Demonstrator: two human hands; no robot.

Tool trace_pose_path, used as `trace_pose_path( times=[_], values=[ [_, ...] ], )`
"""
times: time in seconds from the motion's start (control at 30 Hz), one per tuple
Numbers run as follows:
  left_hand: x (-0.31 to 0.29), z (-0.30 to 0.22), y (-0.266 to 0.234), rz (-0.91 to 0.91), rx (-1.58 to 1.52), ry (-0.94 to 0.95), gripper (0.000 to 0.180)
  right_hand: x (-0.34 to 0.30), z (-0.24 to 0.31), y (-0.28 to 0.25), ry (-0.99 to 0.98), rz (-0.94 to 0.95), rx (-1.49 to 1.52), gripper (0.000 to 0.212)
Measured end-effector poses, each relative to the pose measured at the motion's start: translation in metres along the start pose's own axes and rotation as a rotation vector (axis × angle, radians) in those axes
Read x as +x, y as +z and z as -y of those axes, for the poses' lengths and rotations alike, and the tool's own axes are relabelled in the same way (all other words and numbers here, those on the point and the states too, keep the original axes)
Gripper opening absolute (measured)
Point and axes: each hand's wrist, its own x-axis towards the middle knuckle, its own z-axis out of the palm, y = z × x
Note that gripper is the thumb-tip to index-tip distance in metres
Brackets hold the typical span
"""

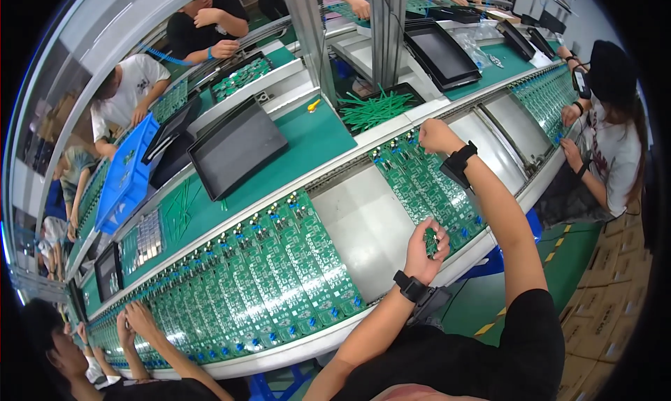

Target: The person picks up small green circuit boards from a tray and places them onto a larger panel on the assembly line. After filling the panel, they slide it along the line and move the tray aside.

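My left hand [428, 249] is cupped, palm up, around a handful of small green electronic parts [431, 242], above the near edge of a green circuit board panel [419, 184]. Their exact kind is too small to make out. At that panel's far edge, my right hand [438, 137] is closed in a pinch, beside a row of upright components [397, 144]. Whatever its fingertips hold is hidden. Blue parts line the panel's near edge. To the left, across a bare metal stretch of the conveyor [363, 226], runs a long row of similar panels [244, 282].
Beyond the line are a black tray [237, 146], a pile of green strips [377, 110], another black tray [440, 55] and a blue bin [127, 174]. Co-workers sit close by, one at the right [615, 135], another's hands [136, 321] at the lower left. A metal post [386, 34] stands ahead.
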Motion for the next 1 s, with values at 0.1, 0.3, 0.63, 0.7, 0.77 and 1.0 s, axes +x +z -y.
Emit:
trace_pose_path(
  times=[0.1,0.3,0.63,0.7,0.77,1.0],
  values=[
    [0.001,-0.002,0.007,0.065,-0.008,0.039,0.024,0.000,0.007,0.013,-0.061,-0.023,-0.059,0.008],
    [-0.017,-0.004,0.013,0.219,0.156,0.174,0.027,-0.009,0.044,0.029,-0.122,-0.042,0.020,0.016],
    [-0.120,-0.006,-0.001,0.108,0.162,0.348,0.025,-0.016,0.100,0.066,-0.175,0.047,0.015,0.013],
    [-0.141,-0.008,-0.004,0.091,0.131,0.390,0.024,-0.019,0.112,0.073,-0.169,0.057,0.030,0.012],
    [-0.159,-0.010,-0.008,0.088,0.117,0.421,0.024,-0.023,0.122,0.079,-0.178,0.061,0.037,0.011],
    [-0.188,-0.028,-0.018,0.127,-0.082,0.421,0.020,-0.025,0.125,0.085,-0.172,0.069,-0.067,0.016]
  ],
)
